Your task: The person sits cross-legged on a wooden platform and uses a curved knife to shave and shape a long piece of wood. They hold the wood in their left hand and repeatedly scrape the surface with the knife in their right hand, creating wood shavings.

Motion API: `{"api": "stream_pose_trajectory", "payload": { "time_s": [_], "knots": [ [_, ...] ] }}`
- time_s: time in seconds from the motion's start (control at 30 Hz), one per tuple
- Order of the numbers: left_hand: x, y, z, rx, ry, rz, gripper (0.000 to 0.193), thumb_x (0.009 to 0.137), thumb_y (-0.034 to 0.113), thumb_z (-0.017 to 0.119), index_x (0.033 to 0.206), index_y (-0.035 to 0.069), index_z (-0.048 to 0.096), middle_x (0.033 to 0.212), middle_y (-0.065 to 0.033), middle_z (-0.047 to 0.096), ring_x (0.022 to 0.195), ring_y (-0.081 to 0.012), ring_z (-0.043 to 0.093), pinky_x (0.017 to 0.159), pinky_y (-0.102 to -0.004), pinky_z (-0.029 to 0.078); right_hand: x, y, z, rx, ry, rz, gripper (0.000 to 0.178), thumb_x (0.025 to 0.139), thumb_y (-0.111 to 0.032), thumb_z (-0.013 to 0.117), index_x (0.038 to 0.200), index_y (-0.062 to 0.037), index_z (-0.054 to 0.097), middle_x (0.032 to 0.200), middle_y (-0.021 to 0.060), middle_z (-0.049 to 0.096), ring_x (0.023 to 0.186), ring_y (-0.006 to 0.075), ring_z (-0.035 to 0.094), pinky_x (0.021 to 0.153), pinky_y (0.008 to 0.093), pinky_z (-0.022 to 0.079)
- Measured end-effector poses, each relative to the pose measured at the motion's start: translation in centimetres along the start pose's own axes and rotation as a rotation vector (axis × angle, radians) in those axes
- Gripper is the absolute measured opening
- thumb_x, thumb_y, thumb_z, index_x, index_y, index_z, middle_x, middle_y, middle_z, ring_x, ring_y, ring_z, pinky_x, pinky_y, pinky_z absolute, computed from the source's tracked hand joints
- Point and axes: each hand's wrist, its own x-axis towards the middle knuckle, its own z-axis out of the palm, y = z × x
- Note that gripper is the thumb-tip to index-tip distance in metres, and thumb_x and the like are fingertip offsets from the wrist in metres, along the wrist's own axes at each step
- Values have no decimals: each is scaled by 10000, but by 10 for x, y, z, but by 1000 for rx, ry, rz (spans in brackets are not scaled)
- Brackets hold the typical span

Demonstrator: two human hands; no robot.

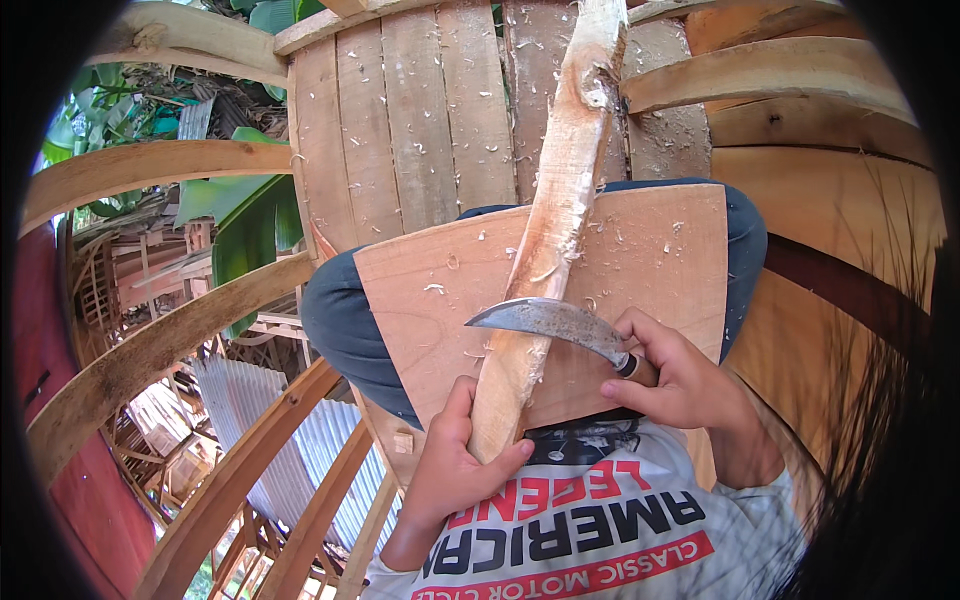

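one long wooden strip [560,190] climbs from lower centre to the top edge of my frame; i see the left hand [458,470] pinching its near end between thumb and fingers, while right of centre the right hand [685,378] holds a curved knife [585,329] between thumb and curled fingers, its blade [535,314] crossing the strip.

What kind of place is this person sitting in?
Probably an open-sided wooden porch or platform: there's a plank floor, gaps between curved wooden slats, and big green leaves outside.
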Motion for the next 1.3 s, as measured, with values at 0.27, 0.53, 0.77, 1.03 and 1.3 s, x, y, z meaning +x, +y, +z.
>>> {"api": "stream_pose_trajectory", "payload": {
  "time_s": [0.27,0.53,0.77,1.03,1.3],
  "knots": [
    [-2,6,11,201,94,51,485,733,186,772,1044,-5,452,904,-152,644,841,-186,641,720,-298,500,-8,-13,-5,-538,87,23,254,862,-214,636,822,7,518,701,208,567,626,347,578,569,410,428],
    [1,11,18,292,101,41,456,728,60,751,1062,-19,451,958,-155,640,906,-182,628,775,-307,506,-1,-20,0,-877,205,66,430,825,-423,652,660,-33,580,570,163,563,577,356,592,542,427,460],
    [-2,12,19,331,111,-1,517,724,86,762,1099,-25,424,970,-201,642,913,-253,653,774,-339,518,9,-21,-5,-1062,198,50,507,802,-499,644,611,-30,617,547,164,574,542,331,608,519,405,486],
    [4,8,13,366,93,118,500,747,200,762,1037,-23,421,840,-212,650,799,-275,685,671,-341,530,9,-15,1,-1092,228,-7,554,757,-548,667,567,-32,603,513,161,565,496,313,605,495,388,486],
    [3,15,4,334,9,63,538,743,210,753,1067,-25,394,860,-206,636,806,-261,676,686,-328,522,18,-15,-4,-1169,280,-53,605,719,-611,662,545,-35,598,507,155,566,487,305,602,483,374,485]
  ]
}}
